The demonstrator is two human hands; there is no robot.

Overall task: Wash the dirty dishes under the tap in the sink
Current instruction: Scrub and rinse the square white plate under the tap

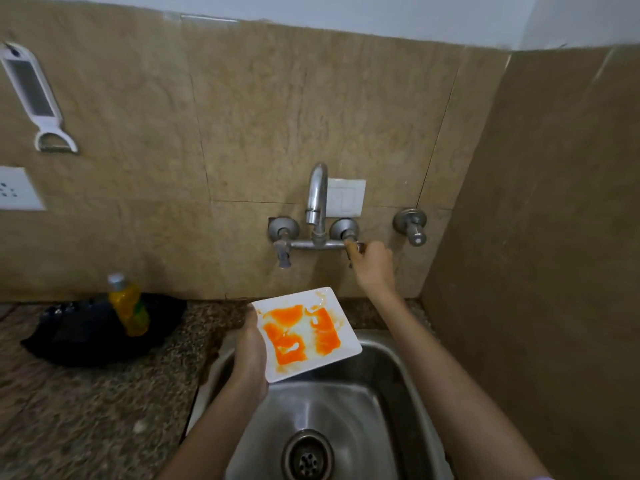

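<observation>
Left hand: your left hand [250, 355] is closed on the left edge of the white rectangular plate [306, 332] — the thumb lies on the upper face near the corner, the other fingers are under it and hidden.
Plate: it is tilted, held in the air above the back left part of the steel sink [388, 372], and its face carries orange sauce smears in about 4 patches.
Right hand: your right hand [372, 259] is stretched up to the wall and its fingers are wrapped around the right tap handle [353, 247]; how tightly they press I cannot tell, because the hand covers the handle.
Tap: the curved spout [317, 194] stands between 2 handles, and the left tap handle [283, 252] is free; the spout mouth is above and behind the plate, not over its center.
Water: no stream is visible at the spout mouth.
Sink: the drain [307, 455] is at the bottom of the basin, in front of the plate.
Counter: on the speckled granite counter [86, 410], left of the sink, a yellow dish soap bottle [129, 306] stands in a black holder [86, 330].
Wall: a white grater-peeler [34, 98] hangs at the upper left — well apart from the tap — and a separate valve [412, 225] sits right of your right hand.
</observation>
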